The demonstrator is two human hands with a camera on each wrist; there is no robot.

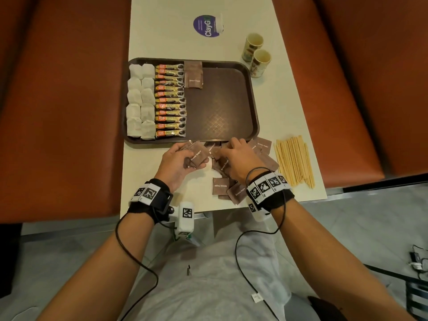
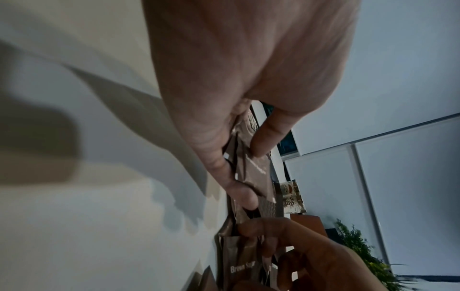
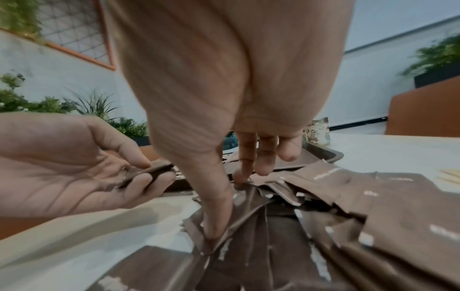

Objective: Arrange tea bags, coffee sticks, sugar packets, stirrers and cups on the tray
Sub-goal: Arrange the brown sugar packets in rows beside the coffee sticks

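Right now the left hand (image 1: 179, 162) grips a small stack of brown paper sugar packets (image 1: 196, 156) between thumb and curled fingers, just off the near rim of the dark brown plastic tray (image 1: 231, 135); the right hand (image 1: 235, 156) reaches down into the loose heap of brown sugar packets (image 1: 228, 187) on the pale table (image 1: 162, 31), thumb and fingertips pinching one. By my reading the task is roughly halfway; white tea bags (image 1: 140, 100) and orange-and-black coffee sticks (image 1: 171, 100) lie in rows on the tray, with two sugar packets (image 1: 194, 74) beside them; most sugar, the wooden stirrers (image 1: 294, 162) and the two patterned paper cups (image 1: 257, 55) wait on the table.
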